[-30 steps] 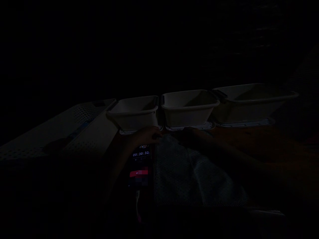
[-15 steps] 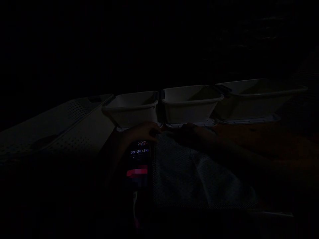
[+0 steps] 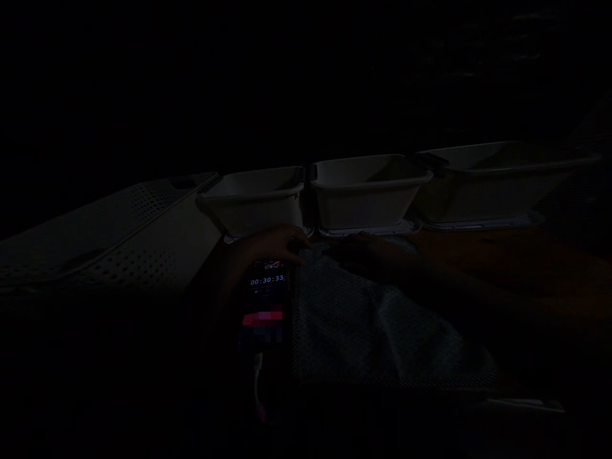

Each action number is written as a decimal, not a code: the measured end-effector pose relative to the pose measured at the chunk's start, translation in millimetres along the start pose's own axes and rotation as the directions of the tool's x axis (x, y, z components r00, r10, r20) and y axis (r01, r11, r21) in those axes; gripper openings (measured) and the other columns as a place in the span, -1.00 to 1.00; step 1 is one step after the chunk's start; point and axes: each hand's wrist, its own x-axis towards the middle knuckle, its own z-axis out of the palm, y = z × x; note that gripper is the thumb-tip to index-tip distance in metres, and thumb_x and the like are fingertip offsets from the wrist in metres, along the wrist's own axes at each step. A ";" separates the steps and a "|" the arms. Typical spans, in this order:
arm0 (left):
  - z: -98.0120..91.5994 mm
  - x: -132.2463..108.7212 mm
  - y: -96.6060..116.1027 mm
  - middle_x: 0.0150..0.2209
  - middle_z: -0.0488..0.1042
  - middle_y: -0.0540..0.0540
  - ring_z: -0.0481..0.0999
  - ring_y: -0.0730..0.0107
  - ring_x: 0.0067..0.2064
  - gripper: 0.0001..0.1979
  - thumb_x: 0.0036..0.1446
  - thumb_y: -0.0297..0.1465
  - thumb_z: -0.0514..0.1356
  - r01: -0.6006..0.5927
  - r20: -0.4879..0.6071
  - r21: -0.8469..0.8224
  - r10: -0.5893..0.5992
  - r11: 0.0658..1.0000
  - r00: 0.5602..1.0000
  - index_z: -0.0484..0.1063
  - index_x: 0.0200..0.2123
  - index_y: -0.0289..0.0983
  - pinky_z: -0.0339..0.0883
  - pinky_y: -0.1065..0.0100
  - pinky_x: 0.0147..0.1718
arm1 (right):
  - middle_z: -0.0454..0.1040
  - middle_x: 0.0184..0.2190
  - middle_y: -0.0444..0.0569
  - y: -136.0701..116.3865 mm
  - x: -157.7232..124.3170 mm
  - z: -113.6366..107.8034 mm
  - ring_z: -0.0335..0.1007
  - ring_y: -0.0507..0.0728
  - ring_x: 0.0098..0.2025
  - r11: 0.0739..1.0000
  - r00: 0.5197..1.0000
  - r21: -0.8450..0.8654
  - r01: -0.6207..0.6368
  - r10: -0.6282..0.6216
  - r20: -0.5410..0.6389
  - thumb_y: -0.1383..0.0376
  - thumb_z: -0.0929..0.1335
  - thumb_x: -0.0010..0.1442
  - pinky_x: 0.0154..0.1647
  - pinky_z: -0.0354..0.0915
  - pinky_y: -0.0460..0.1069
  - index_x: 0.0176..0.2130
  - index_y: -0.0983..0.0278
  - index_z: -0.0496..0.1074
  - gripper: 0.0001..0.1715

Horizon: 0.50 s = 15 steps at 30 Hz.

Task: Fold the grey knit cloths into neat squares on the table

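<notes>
**Cloth flat on table, both hands at its far edge**

Cloth [image 3: 373, 325] was seen spread on the table [image 3: 502, 268], pale and textured, directly in front of the row of tubs. Frame was very dark; fine detail could not be made out.

Left to right:

- Perforated panel [image 3: 119, 236] was laid at the far left, pale, slanted, dotted with small holes, just beside the first tub.
- Left tub [image 3: 258, 201], white and open-topped, was set next to the panel. Contents could not be told.
- Left hand [image 3: 270, 245] was placed at the cloth's far left corner, just below the left tub. Fingers looked curled together at the cloth edge; whether the fabric was actually pinched could not be told.
- Phone [image 3: 266, 299] was lying just under the left hand, along the cloth's left edge, screen lit with a timer readout and a red bar. A pale cable [image 3: 258, 376] was seen running from its near end.
- Middle tub [image 3: 368, 191], white, was set close beside the left one.
- Right hand [image 3: 361, 248] was resting on the cloth's far edge below the middle tub, forearm crossing the cloth from the right. Too dark for its grip to be judged.
- Right tub [image 3: 492, 178], the widest, was placed last in the row.
</notes>
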 end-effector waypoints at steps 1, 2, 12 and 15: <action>0.0 -0.4 1.7 -0.04 0.47 -0.13 0.45 0.21 -0.04 -0.61 -0.05 -0.37 0.34 0.004 -0.002 0.002 -0.004 1.000 1.000 0.48 -0.09 -0.25 0.27 0.28 -0.06 | 0.27 0.09 0.07 0.4 -0.4 0.5 0.20 0.19 0.04 1.000 1.000 -0.016 -0.002 0.003 0.006 0.10 0.17 0.29 0.03 0.19 0.14 0.20 0.19 0.24 -0.46; 0.1 -0.9 3.2 -0.03 0.47 -0.13 0.45 0.21 -0.04 -0.61 -0.05 -0.37 0.33 0.012 -0.002 -0.001 -0.012 1.000 1.000 0.48 -0.09 -0.25 0.27 0.28 -0.06 | 0.27 0.09 0.07 0.7 -0.7 1.1 0.20 0.20 0.03 0.999 1.000 -0.035 -0.012 0.013 0.011 0.10 0.16 0.29 0.02 0.19 0.14 0.19 0.17 0.24 -0.46; 0.8 -3.2 20.3 -0.05 0.46 -0.13 0.43 0.20 -0.02 -0.66 0.04 -0.38 0.27 0.009 -0.029 0.184 -0.003 0.983 1.000 0.46 -0.06 -0.26 0.26 0.25 -0.03 | 0.31 0.08 0.06 3.0 -2.3 5.8 0.22 0.18 0.05 1.000 0.999 -0.006 0.001 -0.001 -0.041 0.12 0.19 0.28 0.06 0.17 0.12 0.14 0.23 0.31 -0.50; 10.3 -10.7 64.2 -0.02 0.44 -0.08 0.38 0.18 0.04 -0.71 0.13 -0.40 0.18 -0.067 -0.059 0.302 0.089 0.951 0.994 0.45 -0.04 -0.15 0.22 0.17 0.04 | 0.35 0.01 0.07 1.9 -0.9 4.9 0.26 0.16 -0.01 1.000 0.999 0.016 0.002 -0.001 -0.054 0.15 0.22 0.26 0.03 0.19 0.11 0.07 0.26 0.36 -0.55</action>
